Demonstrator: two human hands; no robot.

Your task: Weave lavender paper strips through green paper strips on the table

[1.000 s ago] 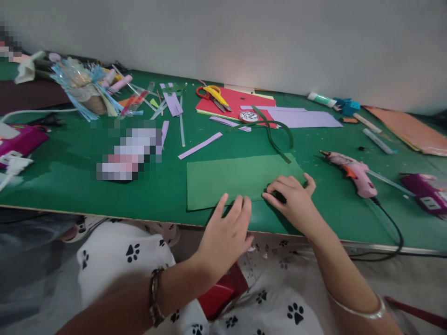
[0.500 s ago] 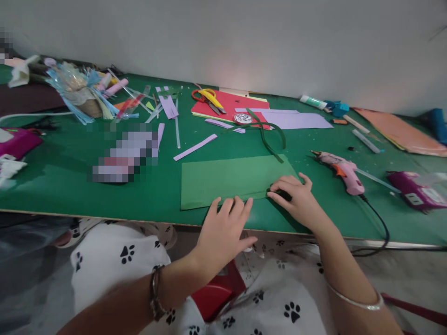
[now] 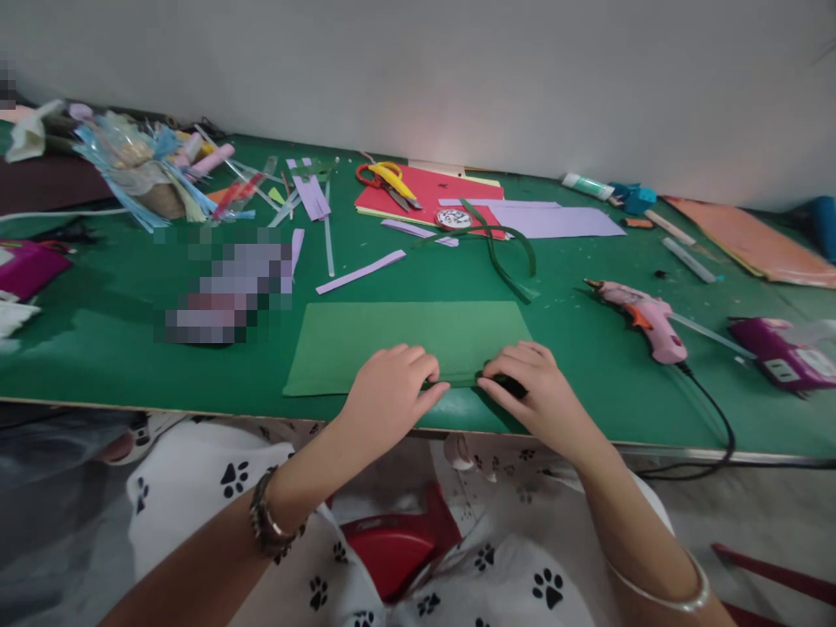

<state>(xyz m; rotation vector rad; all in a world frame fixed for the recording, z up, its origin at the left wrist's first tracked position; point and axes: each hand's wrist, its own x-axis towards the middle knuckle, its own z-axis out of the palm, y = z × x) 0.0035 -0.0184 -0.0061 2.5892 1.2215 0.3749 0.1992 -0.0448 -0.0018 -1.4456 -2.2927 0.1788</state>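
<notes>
A: Sheet (image 3: 405, 340), mid-frame: colour?
B: Light green, plain. Table (image 3: 97, 348) under it is darker green.
A: Top centre?
B: Red paper (image 3: 450, 193), scissors (image 3: 385, 178) w/ yellow & orange handles, lilac paper (image 3: 562, 220) to the right.
A: Right side?
B: Glue gun (image 3: 643, 315): pink, orange trigger.
A: Bottom of frame?
B: Cloth (image 3: 215, 488): white w/ black paw prints.

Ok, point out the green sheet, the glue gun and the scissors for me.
green sheet (image 3: 405, 335), head view, bare middle of the paper.
glue gun (image 3: 643, 315), head view, pink body.
scissors (image 3: 397, 178), head view, yellow part.
</notes>
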